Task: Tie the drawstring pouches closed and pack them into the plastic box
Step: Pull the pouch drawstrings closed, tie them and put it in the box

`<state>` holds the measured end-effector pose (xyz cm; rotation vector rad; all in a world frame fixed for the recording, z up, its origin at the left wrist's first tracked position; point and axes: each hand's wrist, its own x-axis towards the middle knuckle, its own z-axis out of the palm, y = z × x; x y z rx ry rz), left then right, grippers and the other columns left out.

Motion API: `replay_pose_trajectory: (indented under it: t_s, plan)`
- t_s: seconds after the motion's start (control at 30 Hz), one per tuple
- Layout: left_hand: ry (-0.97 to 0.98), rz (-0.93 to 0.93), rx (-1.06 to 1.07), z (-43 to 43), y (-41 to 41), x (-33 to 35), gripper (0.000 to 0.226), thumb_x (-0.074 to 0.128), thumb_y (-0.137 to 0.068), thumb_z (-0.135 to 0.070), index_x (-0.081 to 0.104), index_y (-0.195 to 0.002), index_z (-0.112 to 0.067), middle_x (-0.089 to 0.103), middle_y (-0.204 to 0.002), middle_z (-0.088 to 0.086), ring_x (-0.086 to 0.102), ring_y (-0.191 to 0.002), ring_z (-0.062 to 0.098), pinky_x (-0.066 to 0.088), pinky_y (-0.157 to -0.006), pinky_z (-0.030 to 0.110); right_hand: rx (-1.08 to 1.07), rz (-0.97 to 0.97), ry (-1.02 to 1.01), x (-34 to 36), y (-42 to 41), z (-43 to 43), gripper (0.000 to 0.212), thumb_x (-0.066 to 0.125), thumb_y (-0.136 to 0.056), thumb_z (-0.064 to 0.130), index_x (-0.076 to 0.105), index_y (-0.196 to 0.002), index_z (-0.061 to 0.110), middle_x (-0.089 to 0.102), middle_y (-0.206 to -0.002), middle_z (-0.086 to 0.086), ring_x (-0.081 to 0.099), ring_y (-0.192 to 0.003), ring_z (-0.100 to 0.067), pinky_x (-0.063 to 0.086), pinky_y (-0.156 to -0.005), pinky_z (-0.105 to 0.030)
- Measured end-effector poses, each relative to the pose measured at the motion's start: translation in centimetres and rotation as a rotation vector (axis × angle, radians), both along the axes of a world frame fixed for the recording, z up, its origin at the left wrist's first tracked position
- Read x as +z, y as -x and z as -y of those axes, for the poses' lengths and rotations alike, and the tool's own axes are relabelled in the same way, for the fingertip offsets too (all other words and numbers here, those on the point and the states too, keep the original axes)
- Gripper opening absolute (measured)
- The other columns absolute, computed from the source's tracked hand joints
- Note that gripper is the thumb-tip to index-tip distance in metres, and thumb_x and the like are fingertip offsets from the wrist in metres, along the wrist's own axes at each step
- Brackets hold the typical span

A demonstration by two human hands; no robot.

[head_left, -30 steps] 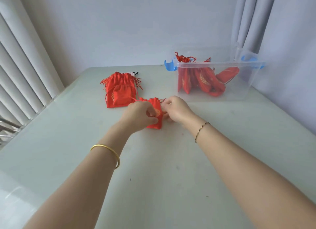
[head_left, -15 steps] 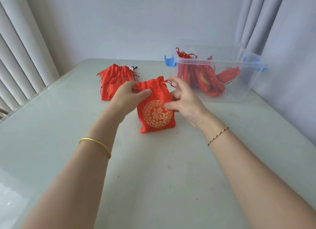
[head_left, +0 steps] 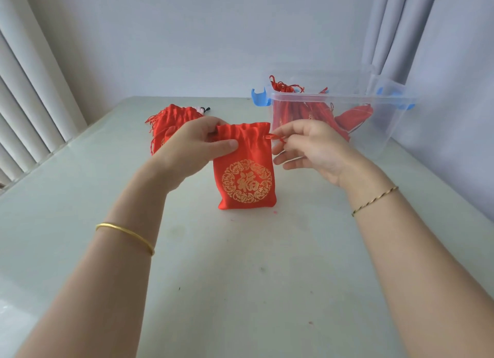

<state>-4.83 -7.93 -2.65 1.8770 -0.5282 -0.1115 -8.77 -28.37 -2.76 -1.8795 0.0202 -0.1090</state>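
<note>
While the red satin drawstring pouch with a gold emblem point(head_left: 244, 167) stands mid-tabletop, the left hand point(head_left: 193, 146) pinches its gathered mouth and the right hand point(head_left: 307, 146) grips the red cord point(head_left: 275, 137). Next, I'd guess: pull taut, knot, then carry it to the clear plastic box point(head_left: 344, 101) at the far right edge.

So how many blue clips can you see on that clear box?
2. One blue clip sits on the left end of the plastic box, the other blue clip on its right end. More could be hidden behind it.
</note>
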Motion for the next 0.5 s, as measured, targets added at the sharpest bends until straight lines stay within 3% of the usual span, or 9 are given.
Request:
replay_pose_trajectory:
  t_s: [0.1, 0.23, 0.43, 0.5]
  plan:
    - [-0.028, 0.021, 0.016, -0.06, 0.06, 0.08, 0.016, 0.063, -0.086, -0.009, 0.061, -0.101, -0.006, 0.067, -0.105, 0.017, 0.064, -0.101, 0.031, 0.049, -0.095, 0.048, 0.067, -0.018, -0.023, 0.41, 0.40, 0.51, 0.031, 0.043, -0.085, -0.006, 0.064, -0.097, 0.013, 0.065, -0.075, -0.002, 0.063, -0.065, -0.014, 0.051, -0.066, -0.027]
    - [-0.091, 0.090, 0.059, 0.08, 0.32, 0.28, 0.014, 0.065, -0.085, -0.013, 0.061, -0.098, -0.010, 0.066, -0.102, 0.019, 0.064, -0.091, 0.027, 0.050, -0.090, 0.047, 0.125, -0.049, -0.003, 0.65, 0.80, 0.60, 0.016, 0.055, -0.089, 0.005, 0.068, -0.087, 0.013, 0.064, -0.071, -0.002, 0.059, -0.061, -0.011, 0.050, -0.063, -0.023]
    - [-0.221, 0.143, 0.102, -0.57, -0.20, 0.39, 0.010, 0.064, -0.086, -0.019, 0.063, -0.091, -0.012, 0.057, -0.083, 0.012, 0.050, -0.075, 0.019, 0.046, -0.073, 0.037, 0.034, -0.012, 0.014, 0.40, 0.83, 0.87, 0.020, 0.053, -0.094, 0.017, 0.066, -0.081, 0.011, 0.061, -0.067, -0.001, 0.056, -0.057, -0.010, 0.048, -0.060, -0.022]
    - [-0.210, 0.140, 0.151, -0.91, -0.51, 0.22, 0.004, 0.062, -0.087, -0.017, 0.064, -0.087, -0.020, 0.056, -0.078, 0.004, 0.050, -0.073, 0.017, 0.045, -0.073, 0.035, -0.004, 0.010, -0.017, 0.38, 0.77, 0.82, 0.022, 0.051, -0.095, 0.019, 0.064, -0.079, 0.010, 0.061, -0.066, -0.001, 0.056, -0.054, -0.009, 0.048, -0.058, -0.022]
